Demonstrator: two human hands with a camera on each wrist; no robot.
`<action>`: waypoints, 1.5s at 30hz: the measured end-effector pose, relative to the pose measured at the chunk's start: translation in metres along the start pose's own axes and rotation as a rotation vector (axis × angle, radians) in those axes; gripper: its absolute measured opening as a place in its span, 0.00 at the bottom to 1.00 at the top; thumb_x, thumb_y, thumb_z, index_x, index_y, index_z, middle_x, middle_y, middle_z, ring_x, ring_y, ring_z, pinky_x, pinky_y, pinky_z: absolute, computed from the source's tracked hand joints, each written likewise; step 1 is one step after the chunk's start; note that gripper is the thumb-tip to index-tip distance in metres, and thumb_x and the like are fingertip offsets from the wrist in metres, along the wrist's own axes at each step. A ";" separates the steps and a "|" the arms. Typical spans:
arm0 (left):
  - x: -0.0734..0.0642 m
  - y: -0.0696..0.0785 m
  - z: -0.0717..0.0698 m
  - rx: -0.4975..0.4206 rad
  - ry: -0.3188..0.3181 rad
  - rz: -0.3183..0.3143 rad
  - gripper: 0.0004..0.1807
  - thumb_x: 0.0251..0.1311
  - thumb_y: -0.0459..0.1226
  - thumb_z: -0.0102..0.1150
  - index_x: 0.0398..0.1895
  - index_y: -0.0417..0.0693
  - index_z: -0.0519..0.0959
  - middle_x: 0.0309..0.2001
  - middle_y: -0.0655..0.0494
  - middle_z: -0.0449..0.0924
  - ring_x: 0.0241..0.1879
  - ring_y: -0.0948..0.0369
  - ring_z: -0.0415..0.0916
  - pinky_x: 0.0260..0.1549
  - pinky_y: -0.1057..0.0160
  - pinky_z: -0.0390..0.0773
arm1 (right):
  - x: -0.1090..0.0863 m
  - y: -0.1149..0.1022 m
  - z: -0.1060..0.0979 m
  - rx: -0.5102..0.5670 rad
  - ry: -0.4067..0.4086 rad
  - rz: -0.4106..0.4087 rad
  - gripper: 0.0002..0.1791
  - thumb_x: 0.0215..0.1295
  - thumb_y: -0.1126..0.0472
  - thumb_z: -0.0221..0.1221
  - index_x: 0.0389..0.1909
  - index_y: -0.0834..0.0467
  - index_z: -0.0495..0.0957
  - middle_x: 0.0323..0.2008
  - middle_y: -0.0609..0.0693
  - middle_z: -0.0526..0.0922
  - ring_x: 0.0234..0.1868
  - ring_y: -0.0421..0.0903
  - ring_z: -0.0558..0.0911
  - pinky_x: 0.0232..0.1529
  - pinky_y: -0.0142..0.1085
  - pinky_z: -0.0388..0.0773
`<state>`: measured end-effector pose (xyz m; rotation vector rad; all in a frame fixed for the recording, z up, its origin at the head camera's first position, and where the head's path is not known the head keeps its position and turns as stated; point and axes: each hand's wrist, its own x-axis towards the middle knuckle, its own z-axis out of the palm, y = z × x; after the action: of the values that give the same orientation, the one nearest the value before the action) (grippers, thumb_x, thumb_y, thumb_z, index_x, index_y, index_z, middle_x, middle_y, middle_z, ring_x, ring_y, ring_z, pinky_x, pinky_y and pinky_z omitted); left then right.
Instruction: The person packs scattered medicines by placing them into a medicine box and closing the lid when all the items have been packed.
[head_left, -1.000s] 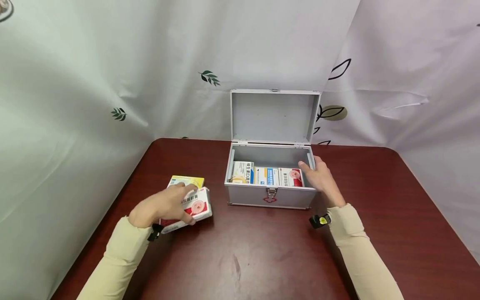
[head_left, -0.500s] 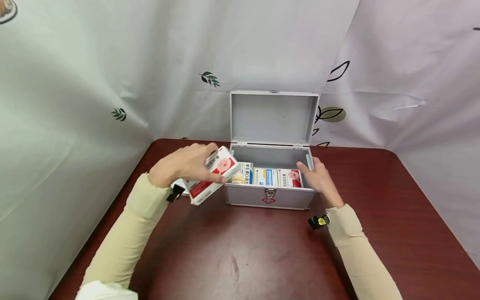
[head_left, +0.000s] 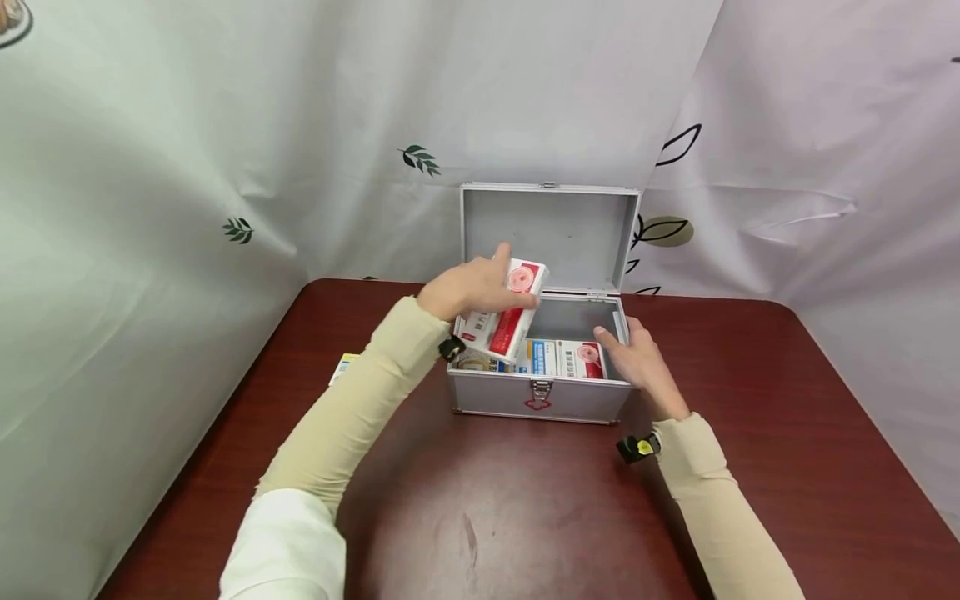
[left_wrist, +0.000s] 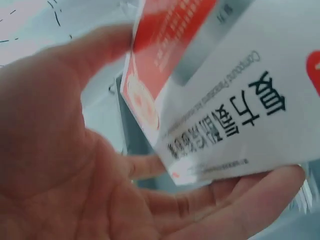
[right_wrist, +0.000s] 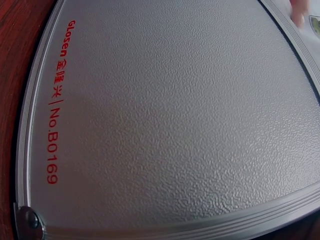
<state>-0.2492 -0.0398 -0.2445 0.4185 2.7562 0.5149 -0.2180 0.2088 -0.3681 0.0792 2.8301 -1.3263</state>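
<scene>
My left hand point(head_left: 474, 287) holds a red-and-white medicine box point(head_left: 512, 321) tilted above the left part of an open silver medicine case point(head_left: 491, 393). In the left wrist view, the thumb and fingers are spread around the edges of this medicine box point(left_wrist: 215, 107). At the case's right wall, my right hand point(head_left: 643, 362) grips the rim, its thumb on the inner side. The right wrist view is filled by the case's textured side panel point(right_wrist: 175, 115). Inside stand a blue-and-white box point(head_left: 543, 358) and a red-and-white box point(head_left: 587, 360); the held box partly hides others at the left.
The raised case lid point(head_left: 577, 237) stands upright at the back. A yellow-and-white box point(head_left: 342, 367) lies on the dark red table point(head_left: 420, 508), mostly hidden by the left forearm. A pale patterned curtain point(head_left: 360, 108) hangs behind the table.
My left hand has lifted the red-and-white medicine box off the table's left side and carried it right, over the case. The right hand has stayed at the case's right rim.
</scene>
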 end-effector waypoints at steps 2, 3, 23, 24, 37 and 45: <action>0.009 0.010 0.005 -0.050 -0.012 -0.039 0.51 0.49 0.62 0.56 0.67 0.49 0.42 0.37 0.48 0.71 0.28 0.56 0.77 0.23 0.60 0.79 | 0.000 0.000 -0.001 0.007 0.000 0.007 0.39 0.66 0.45 0.48 0.67 0.68 0.50 0.61 0.68 0.62 0.61 0.61 0.63 0.61 0.54 0.57; 0.013 0.014 0.008 -0.078 -0.020 -0.060 0.51 0.49 0.62 0.57 0.67 0.50 0.42 0.38 0.47 0.70 0.28 0.55 0.77 0.23 0.59 0.79 | 0.000 -0.001 -0.001 0.011 -0.002 0.013 0.39 0.66 0.45 0.48 0.67 0.67 0.49 0.62 0.68 0.61 0.61 0.61 0.63 0.61 0.54 0.57; 0.052 0.038 0.046 0.153 -0.381 -0.313 0.45 0.51 0.64 0.52 0.68 0.49 0.58 0.65 0.52 0.60 0.57 0.56 0.65 0.50 0.58 0.70 | -0.006 -0.001 0.000 0.014 0.005 0.001 0.40 0.65 0.43 0.48 0.67 0.66 0.51 0.60 0.67 0.64 0.59 0.60 0.65 0.59 0.53 0.60; 0.054 0.038 0.047 0.193 -0.389 -0.315 0.45 0.51 0.64 0.52 0.68 0.50 0.59 0.65 0.53 0.60 0.58 0.57 0.64 0.51 0.59 0.69 | -0.006 -0.001 0.001 0.010 0.005 -0.002 0.40 0.65 0.43 0.48 0.67 0.67 0.51 0.60 0.68 0.64 0.59 0.60 0.65 0.59 0.53 0.60; 0.064 0.040 0.055 0.278 -0.427 -0.253 0.38 0.51 0.63 0.54 0.61 0.53 0.69 0.62 0.57 0.67 0.58 0.59 0.65 0.51 0.61 0.69 | -0.009 -0.002 0.001 0.028 -0.007 0.031 0.41 0.65 0.43 0.48 0.68 0.66 0.49 0.61 0.66 0.62 0.60 0.59 0.64 0.60 0.53 0.58; 0.063 0.033 0.073 0.355 -0.332 -0.126 0.26 0.50 0.57 0.57 0.45 0.49 0.79 0.47 0.57 0.76 0.45 0.61 0.71 0.42 0.65 0.73 | -0.010 -0.004 0.003 0.016 -0.004 0.029 0.41 0.65 0.42 0.48 0.68 0.65 0.50 0.62 0.66 0.62 0.61 0.59 0.64 0.60 0.53 0.58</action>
<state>-0.2740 0.0331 -0.3119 0.3667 2.5228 -0.0759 -0.2084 0.2039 -0.3666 0.1176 2.8036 -1.3425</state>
